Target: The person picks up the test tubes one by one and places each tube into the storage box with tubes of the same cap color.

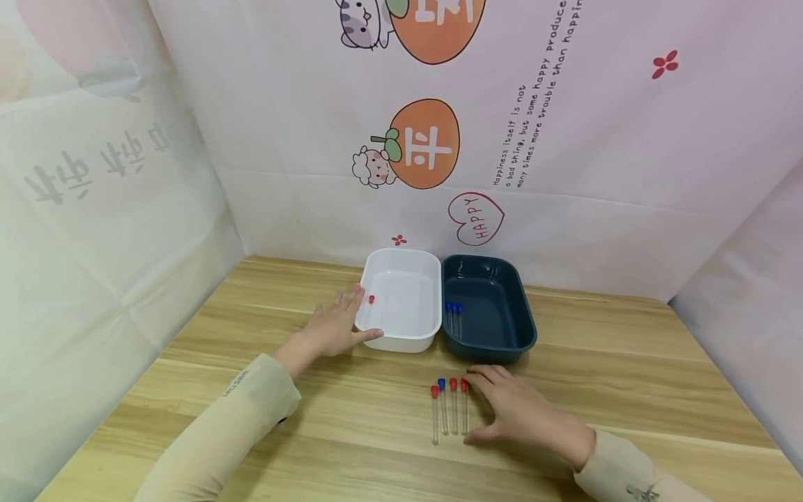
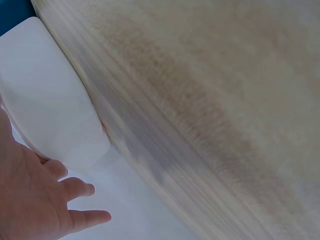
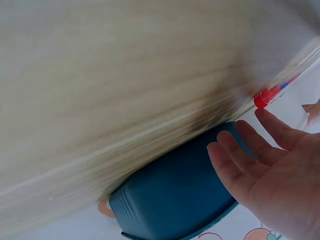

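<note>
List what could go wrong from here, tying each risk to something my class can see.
Four capped tubes lie close side by side, so the right hand, beside the rightmost one, might roll them.

The single blue-capped tube lies among red-capped ones and might be put into the white tray, where a red cap shows, rather than joining the blue caps in the dark blue tray.

The left hand, at the white tray's rim, might nudge it.
</note>
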`<state>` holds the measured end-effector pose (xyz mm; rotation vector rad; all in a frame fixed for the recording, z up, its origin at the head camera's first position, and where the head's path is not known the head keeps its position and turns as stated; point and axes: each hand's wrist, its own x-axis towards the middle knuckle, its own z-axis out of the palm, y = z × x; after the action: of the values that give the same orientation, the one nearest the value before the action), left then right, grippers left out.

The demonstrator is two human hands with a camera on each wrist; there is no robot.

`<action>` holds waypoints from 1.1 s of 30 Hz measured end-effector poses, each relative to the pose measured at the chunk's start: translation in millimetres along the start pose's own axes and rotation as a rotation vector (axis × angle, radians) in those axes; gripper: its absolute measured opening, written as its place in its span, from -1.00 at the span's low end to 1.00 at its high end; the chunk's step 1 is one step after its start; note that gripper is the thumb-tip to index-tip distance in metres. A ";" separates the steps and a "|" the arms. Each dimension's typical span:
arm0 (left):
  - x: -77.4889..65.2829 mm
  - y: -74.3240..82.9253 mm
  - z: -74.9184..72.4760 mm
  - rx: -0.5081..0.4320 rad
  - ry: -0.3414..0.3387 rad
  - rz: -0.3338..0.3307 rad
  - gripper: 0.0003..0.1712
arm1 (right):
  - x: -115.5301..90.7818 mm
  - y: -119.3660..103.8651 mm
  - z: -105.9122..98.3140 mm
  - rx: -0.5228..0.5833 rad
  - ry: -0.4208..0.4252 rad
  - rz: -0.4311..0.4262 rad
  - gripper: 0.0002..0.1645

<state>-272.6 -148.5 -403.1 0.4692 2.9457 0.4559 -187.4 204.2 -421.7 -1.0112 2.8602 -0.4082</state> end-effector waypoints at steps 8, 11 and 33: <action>-0.6 0.6 0.2 -0.007 0.005 0.002 0.25 | 1.7 -1.1 -0.9 0.038 -0.021 0.011 0.17; -1.0 0.9 0.0 -0.010 0.005 0.001 0.25 | 2.0 -1.4 -0.6 0.038 -0.018 0.006 0.16; 1.0 -1.9 0.2 -0.024 0.009 0.007 0.26 | 1.2 -7.2 -13.2 0.044 -0.014 -0.056 0.16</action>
<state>-274.0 -149.8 -403.9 0.4753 2.9447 0.4941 -186.1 201.1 -407.0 -1.0835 2.8028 -0.4639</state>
